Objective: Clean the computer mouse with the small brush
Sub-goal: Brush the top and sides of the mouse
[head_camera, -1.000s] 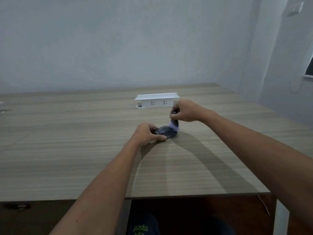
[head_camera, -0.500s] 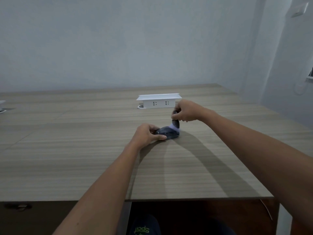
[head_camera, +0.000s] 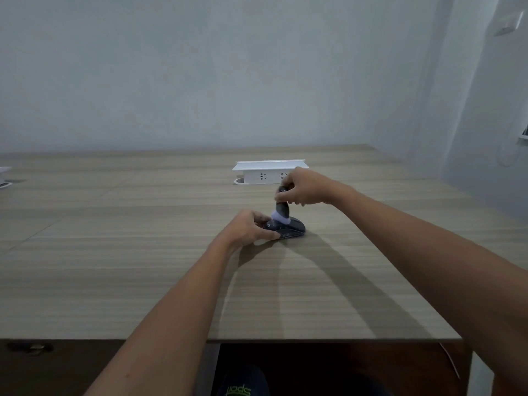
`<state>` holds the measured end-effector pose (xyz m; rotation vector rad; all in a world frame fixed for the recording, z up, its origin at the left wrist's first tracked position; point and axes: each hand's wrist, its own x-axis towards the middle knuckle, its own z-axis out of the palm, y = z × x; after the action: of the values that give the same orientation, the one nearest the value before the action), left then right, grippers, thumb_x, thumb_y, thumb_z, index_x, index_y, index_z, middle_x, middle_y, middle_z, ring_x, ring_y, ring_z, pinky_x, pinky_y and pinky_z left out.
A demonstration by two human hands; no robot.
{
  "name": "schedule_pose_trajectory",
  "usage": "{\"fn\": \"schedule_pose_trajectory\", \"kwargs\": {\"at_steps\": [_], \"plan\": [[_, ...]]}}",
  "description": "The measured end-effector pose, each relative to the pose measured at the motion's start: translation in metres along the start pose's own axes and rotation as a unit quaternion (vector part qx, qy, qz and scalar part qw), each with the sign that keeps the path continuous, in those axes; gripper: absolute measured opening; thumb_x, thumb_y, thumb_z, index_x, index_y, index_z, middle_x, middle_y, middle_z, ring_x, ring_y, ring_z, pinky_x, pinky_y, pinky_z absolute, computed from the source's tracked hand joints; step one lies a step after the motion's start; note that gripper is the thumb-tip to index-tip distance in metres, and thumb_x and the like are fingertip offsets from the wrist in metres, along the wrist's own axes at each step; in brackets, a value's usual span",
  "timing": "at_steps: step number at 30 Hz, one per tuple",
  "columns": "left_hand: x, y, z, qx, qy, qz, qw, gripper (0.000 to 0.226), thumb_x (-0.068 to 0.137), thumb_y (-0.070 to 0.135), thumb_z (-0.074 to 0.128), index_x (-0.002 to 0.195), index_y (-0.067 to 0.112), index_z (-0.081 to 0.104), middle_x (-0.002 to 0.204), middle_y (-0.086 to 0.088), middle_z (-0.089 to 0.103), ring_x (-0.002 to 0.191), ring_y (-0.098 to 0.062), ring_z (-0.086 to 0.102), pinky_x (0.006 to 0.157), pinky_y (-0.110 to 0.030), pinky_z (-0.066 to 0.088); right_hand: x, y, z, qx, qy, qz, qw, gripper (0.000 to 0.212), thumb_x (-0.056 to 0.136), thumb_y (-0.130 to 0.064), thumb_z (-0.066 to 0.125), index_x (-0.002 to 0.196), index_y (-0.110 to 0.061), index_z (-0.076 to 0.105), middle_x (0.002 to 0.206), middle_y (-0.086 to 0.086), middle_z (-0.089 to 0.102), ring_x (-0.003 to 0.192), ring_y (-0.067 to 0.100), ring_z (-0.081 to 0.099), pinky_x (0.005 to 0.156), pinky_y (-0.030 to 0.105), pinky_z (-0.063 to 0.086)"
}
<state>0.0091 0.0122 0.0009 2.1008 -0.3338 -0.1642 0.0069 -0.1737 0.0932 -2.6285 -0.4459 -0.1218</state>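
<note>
Mouse (head_camera: 288,227) under clamped left hand (head_camera: 248,227); right hand (head_camera: 303,187) clamped on brush (head_camera: 281,210) above.

The table (head_camera: 143,267) shows matt, streaky wood-grain laminate. The computer mouse (head_camera: 290,227) looks like dark plastic with a dull sheen; the socket box (head_camera: 268,174) looks like smooth white plastic.

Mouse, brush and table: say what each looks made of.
Mouse: dark matte plastic, likely; dull, faint sheen.
Brush: dark smooth handle, probably plastic; pale lilac bristles, soft-looking, likely synthetic.
Table: wood-grain laminate, judging by uniform streaks and a thin edge.
</note>
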Motion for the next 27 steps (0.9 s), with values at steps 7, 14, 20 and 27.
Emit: {"fn": "schedule_pose_trajectory", "kwargs": {"at_steps": [7, 14, 20, 27], "plan": [[-0.001, 0.002, 0.000, -0.001, 0.003, -0.005, 1.000, 0.050, 0.073, 0.018, 0.089, 0.119, 0.008, 0.074, 0.109, -0.010, 0.078, 0.102, -0.025, 0.074, 0.097, -0.043, 0.056, 0.002, 0.000, 0.002, -0.011, 0.016, 0.001, 1.000, 0.018, 0.085, -0.020, 0.068, 0.081, -0.004, 0.076, 0.065, 0.006, 0.065, 0.057, 0.017, 0.055, 0.051, 0.025, 0.045], [-0.002, 0.002, 0.003, 0.000, 0.027, -0.012, 1.000, 0.043, 0.069, 0.023, 0.092, 0.107, 0.016, 0.075, 0.099, -0.003, 0.078, 0.104, -0.026, 0.074, 0.096, -0.046, 0.056, -0.003, 0.007, -0.002, -0.059, 0.036, 0.007, 0.998, 0.016, 0.085, -0.020, 0.068, 0.085, -0.006, 0.076, 0.069, 0.006, 0.065, 0.058, 0.017, 0.055, 0.052, 0.025, 0.044], [-0.005, 0.003, 0.004, 0.011, 0.030, -0.010, 0.999, 0.050, 0.068, 0.025, 0.092, 0.113, 0.012, 0.075, 0.100, -0.002, 0.077, 0.105, -0.025, 0.073, 0.095, -0.044, 0.057, -0.011, 0.014, -0.003, -0.055, 0.001, -0.004, 0.999, 0.019, 0.086, -0.019, 0.065, 0.088, -0.004, 0.077, 0.072, 0.008, 0.070, 0.063, 0.022, 0.062, 0.056, 0.031, 0.050], [-0.004, 0.004, 0.004, 0.018, 0.033, -0.008, 0.999, 0.048, 0.069, 0.023, 0.091, 0.112, 0.010, 0.076, 0.106, -0.009, 0.078, 0.105, -0.027, 0.073, 0.094, -0.049, 0.057, -0.020, 0.021, 0.001, -0.009, 0.015, -0.028, 0.999, 0.016, 0.088, -0.019, 0.066, 0.087, -0.007, 0.076, 0.067, 0.004, 0.066, 0.056, 0.014, 0.058, 0.050, 0.024, 0.048]]}}
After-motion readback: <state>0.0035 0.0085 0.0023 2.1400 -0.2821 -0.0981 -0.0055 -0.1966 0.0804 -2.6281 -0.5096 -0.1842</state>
